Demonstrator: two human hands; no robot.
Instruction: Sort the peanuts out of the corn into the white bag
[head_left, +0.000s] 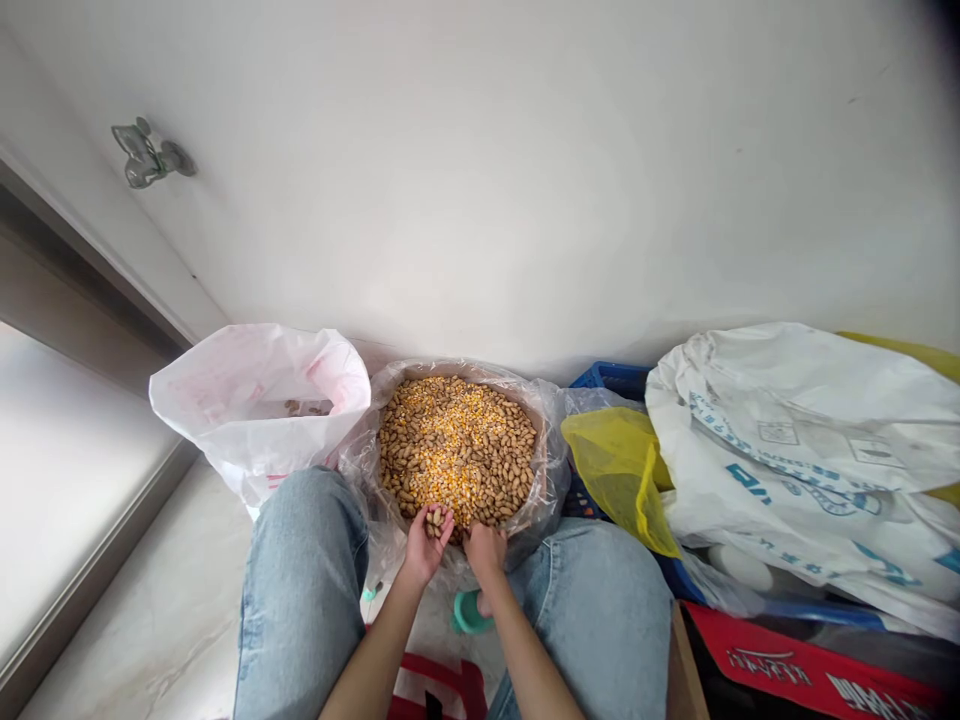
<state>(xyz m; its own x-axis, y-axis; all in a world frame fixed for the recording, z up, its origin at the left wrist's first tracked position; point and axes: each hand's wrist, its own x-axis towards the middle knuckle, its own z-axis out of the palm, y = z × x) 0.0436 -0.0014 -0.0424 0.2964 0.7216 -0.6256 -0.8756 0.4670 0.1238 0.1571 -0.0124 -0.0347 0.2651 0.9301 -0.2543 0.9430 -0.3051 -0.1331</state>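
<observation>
A round container lined with a clear plastic bag [553, 470] stands between the knees, filled with unshelled peanuts [506, 450] and yellow corn kernels [450, 405]. Over its near edge, my left hand [427, 548] is turned palm up with several peanuts cupped in its curled fingers. Just to the right, my right hand [486, 550] reaches down to the near side of the pile, its fingers bent into the peanuts. What its fingertips hold, if anything, is hidden. The two hands are close together but apart.
An open white bag [277, 440] with a few peanuts inside stands at the left. At the right are a yellow mesh bag [619, 460], a white printed bag [810, 430] and a blue crate [611, 378]. A white wall [480, 180] rises behind; a red stool [469, 685] shows below.
</observation>
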